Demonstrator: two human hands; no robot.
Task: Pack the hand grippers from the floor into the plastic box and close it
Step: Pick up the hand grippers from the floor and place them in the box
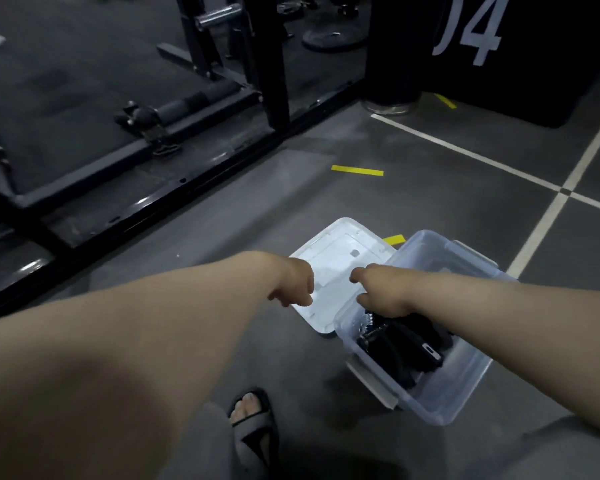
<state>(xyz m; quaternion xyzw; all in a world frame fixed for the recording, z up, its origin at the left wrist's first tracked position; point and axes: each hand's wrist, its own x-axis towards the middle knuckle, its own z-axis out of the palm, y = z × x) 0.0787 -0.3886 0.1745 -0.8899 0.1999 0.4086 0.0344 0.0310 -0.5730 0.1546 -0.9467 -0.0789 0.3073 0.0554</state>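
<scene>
- Two bare hands were stretched forward over the flat white translucent plastic lid [340,251]. It lay on the grey floor [430,188], touching the far-left side of the clear rectangular plastic box [465,382].
- The black sprung hand grippers [402,344] lay inside the box and none showed on the floor around it. Packing looked done, so the closing step was in hand.
- The left hand [293,284] hung at the lid's left edge with its fingers curled downward. Whether they gripped the lid could not be told.
- The right hand [378,292] sat at the lid's right edge, just above the grippers, with bent fingers and its hold likewise hidden.
- Next, the lid probably needed lifting, squaring over the rim and pressing down, then the grey side latches [371,379] snapping shut.
</scene>
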